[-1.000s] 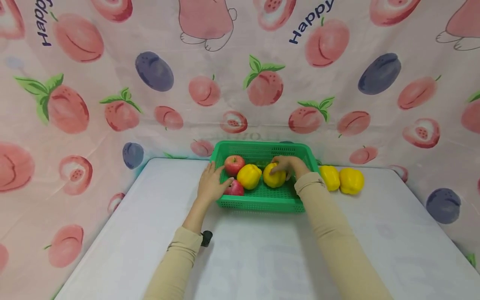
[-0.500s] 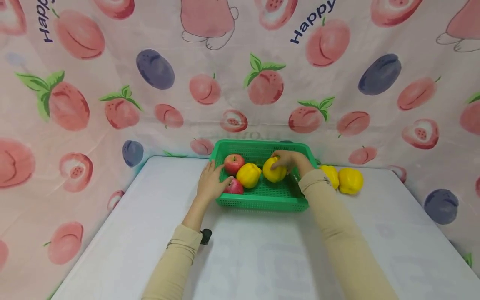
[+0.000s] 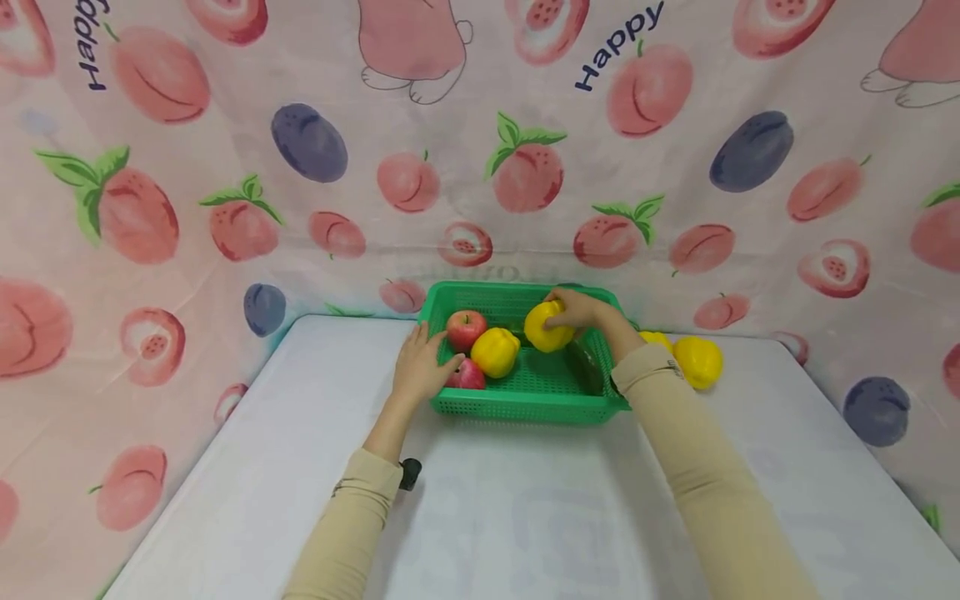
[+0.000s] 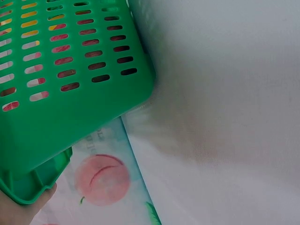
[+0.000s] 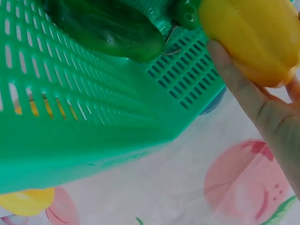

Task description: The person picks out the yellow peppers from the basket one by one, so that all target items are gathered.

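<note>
My right hand (image 3: 588, 317) grips a yellow pepper (image 3: 548, 327) over the back right part of the green basket (image 3: 525, 407); the right wrist view shows the fingers (image 5: 239, 82) round this pepper (image 5: 255, 37). My left hand (image 3: 420, 365) rests on the basket's left rim, its fingers fairly straight; part of it (image 4: 16, 208) shows at the rim in the left wrist view. Beside it inside lie a red apple (image 3: 466, 331), a second red fruit (image 3: 468, 375) and another yellow pepper (image 3: 496, 352). A dark green vegetable (image 3: 584, 367) lies at the right.
On the white table (image 3: 525, 508), right of the basket, sit two yellow peppers, the nearer one (image 3: 698, 362) partly beside my sleeve. A fruit-print cloth (image 3: 337, 275) hangs behind the table. Another green vegetable (image 5: 185, 13) shows at the basket's end in the right wrist view.
My right hand has moved the gripped pepper back and slightly up, uncovering the dark green vegetable at the basket's right side. My left hand has stayed on the rim.
</note>
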Demonstrator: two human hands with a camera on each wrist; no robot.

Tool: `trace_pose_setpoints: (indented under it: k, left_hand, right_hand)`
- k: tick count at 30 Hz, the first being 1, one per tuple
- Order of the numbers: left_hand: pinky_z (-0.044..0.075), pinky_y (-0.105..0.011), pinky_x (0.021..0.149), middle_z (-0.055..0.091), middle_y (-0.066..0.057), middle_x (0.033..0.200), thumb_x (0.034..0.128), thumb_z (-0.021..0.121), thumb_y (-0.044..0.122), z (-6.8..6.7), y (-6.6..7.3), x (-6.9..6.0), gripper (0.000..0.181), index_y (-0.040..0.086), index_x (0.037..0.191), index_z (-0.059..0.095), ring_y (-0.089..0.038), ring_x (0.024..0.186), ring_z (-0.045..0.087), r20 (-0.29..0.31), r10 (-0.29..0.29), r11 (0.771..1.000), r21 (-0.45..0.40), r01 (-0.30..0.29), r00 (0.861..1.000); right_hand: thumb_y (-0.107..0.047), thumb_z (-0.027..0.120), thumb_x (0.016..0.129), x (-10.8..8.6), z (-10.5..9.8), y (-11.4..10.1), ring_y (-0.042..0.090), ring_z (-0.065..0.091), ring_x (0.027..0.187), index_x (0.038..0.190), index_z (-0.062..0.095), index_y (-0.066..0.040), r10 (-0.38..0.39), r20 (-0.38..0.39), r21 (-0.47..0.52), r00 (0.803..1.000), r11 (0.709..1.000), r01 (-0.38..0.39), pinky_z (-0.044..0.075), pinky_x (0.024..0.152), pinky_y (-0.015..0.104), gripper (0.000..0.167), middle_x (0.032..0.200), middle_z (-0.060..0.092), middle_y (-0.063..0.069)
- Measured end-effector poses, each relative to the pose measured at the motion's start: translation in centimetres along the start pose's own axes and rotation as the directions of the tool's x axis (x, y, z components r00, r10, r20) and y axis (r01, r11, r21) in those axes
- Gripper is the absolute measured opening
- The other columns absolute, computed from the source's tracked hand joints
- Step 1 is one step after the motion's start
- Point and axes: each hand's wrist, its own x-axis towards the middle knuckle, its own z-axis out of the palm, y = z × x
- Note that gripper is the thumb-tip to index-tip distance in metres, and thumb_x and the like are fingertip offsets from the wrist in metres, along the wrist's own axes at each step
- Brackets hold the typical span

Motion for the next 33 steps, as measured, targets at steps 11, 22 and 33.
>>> trace_pose_setpoints:
  k: [11,22,33]
  left_hand:
    - [0.015,-0.052,0.118,0.020,-0.027,0.153,0.0942,0.051,0.042,-0.2,-0.4,-0.1,0.060,0.004,0.141,0.042,-0.039,0.145,0.013,0.011,-0.006,1.000,-0.013,0.006,1.000]
    - [0.015,-0.051,0.118,0.019,-0.027,0.153,0.0942,0.050,0.044,0.0,-0.1,0.1,0.061,0.006,0.142,0.041,-0.039,0.145,0.012,0.022,0.001,1.000,-0.009,0.000,1.000]
    - [0.014,-0.052,0.118,0.020,-0.028,0.152,0.0943,0.051,0.043,0.1,-0.4,0.2,0.061,0.005,0.141,0.042,-0.040,0.145,0.013,0.012,0.014,1.000,-0.017,-0.014,1.000]
  right_hand:
    - [-0.021,0.063,0.089,-1.9,0.8,-0.5,0.032,0.054,0.095,0.131,0.035,0.001,-0.025,-0.190,0.052,0.981,0.998,0.036,0.054,0.075,0.043,0.055,0.122,0.049,0.026]
    - [-0.016,0.065,0.087,-4.2,1.7,-0.7,0.036,0.052,0.103,0.130,0.036,0.003,-0.043,-0.385,0.142,0.922,0.984,0.106,0.048,0.087,0.046,0.055,0.124,0.048,0.027]
    - [-0.015,0.063,0.088,-6.4,3.2,-0.9,0.033,0.041,0.108,0.142,0.038,-0.001,-0.064,-0.492,0.181,0.868,0.968,0.174,0.042,0.092,0.046,0.061,0.135,0.039,0.027]
